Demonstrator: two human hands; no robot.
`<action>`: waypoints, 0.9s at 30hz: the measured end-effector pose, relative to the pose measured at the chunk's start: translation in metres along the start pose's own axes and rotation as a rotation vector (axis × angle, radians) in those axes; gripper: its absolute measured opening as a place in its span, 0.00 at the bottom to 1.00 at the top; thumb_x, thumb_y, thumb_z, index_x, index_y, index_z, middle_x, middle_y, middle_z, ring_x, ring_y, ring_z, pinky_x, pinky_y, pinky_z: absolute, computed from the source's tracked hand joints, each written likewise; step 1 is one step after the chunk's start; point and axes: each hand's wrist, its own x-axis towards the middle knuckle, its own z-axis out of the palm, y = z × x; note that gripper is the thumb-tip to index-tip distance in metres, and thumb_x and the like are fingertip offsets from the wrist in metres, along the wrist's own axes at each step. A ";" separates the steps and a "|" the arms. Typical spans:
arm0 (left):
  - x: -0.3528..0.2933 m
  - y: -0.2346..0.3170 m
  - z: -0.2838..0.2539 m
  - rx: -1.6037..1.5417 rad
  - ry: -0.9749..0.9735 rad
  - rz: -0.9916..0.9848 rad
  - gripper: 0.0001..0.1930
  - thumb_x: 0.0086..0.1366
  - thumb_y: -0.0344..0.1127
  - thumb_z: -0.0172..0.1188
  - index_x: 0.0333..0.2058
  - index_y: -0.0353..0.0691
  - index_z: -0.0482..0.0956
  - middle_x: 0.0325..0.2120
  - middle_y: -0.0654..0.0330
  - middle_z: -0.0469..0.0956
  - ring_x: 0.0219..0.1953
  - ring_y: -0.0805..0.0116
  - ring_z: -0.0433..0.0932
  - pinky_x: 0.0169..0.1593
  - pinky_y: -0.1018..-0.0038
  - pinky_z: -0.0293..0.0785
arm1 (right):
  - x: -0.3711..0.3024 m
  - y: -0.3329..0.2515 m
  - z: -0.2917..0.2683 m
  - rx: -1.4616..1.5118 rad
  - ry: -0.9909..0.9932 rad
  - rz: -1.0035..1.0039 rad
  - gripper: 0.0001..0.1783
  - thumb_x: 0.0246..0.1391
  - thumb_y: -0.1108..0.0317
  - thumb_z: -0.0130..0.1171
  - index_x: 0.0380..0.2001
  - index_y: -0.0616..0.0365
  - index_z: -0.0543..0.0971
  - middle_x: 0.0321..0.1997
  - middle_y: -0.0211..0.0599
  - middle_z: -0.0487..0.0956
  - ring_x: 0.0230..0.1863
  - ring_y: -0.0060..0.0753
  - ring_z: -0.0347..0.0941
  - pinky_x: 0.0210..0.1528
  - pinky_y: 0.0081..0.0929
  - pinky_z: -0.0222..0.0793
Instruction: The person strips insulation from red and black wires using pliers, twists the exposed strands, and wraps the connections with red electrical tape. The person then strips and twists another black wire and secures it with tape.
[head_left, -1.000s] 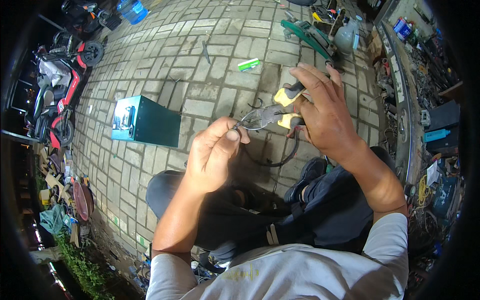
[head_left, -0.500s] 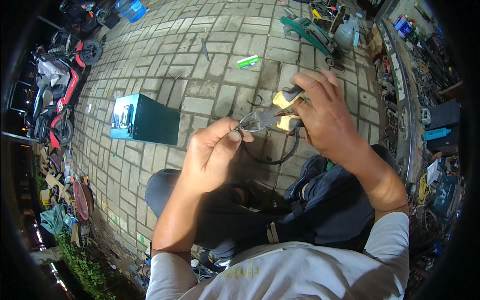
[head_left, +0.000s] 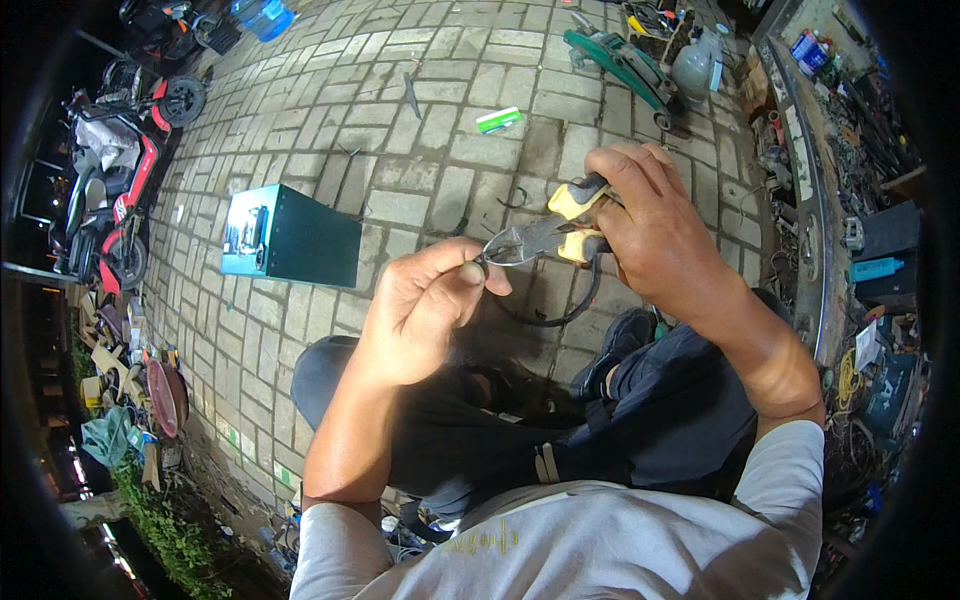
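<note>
My right hand (head_left: 655,225) grips a pair of pliers (head_left: 530,240) by its yellow and black handles, which stand somewhat apart. The jaw tips point left and meet the fingertips of my left hand (head_left: 430,305). Thumb and index finger of that hand pinch a small dark piece at the jaws, perhaps a cable end; my fingers hide most of it. Below the pliers a black cable (head_left: 565,318) curves down from near the right hand and back toward the left.
A dark green metal box (head_left: 310,238) stands on the paving at the left. Ahead lie a green and white small box (head_left: 499,120) and a green floor jack (head_left: 625,70). A red scooter (head_left: 125,200) is at far left. Tools and clutter line the right side.
Both hands and the pliers have shifted very slightly to the right. The grip and the pinch look the same.
</note>
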 end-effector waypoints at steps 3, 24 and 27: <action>0.000 -0.004 -0.003 -0.155 -0.039 -0.033 0.13 0.65 0.35 0.47 0.32 0.31 0.77 0.14 0.69 0.64 0.18 0.82 0.58 0.24 0.82 0.53 | -0.001 -0.001 0.000 0.021 0.008 -0.004 0.07 0.41 0.71 0.56 0.24 0.65 0.78 0.45 0.44 0.71 0.49 0.44 0.67 0.56 0.41 0.61; 0.032 -0.021 0.023 0.349 0.377 0.097 0.25 0.57 0.34 0.70 0.16 0.45 0.57 0.14 0.75 0.59 0.20 0.86 0.53 0.20 0.83 0.48 | -0.018 -0.020 0.037 0.431 -0.024 0.373 0.15 0.46 0.59 0.67 0.28 0.62 0.80 0.36 0.43 0.74 0.32 0.46 0.74 0.35 0.39 0.71; 0.035 -0.027 0.025 0.399 0.389 0.146 0.24 0.57 0.34 0.69 0.16 0.44 0.58 0.14 0.75 0.60 0.20 0.86 0.53 0.21 0.84 0.49 | -0.020 -0.025 0.032 0.571 -0.142 0.477 0.17 0.49 0.56 0.65 0.26 0.63 0.80 0.31 0.44 0.74 0.32 0.48 0.73 0.34 0.40 0.69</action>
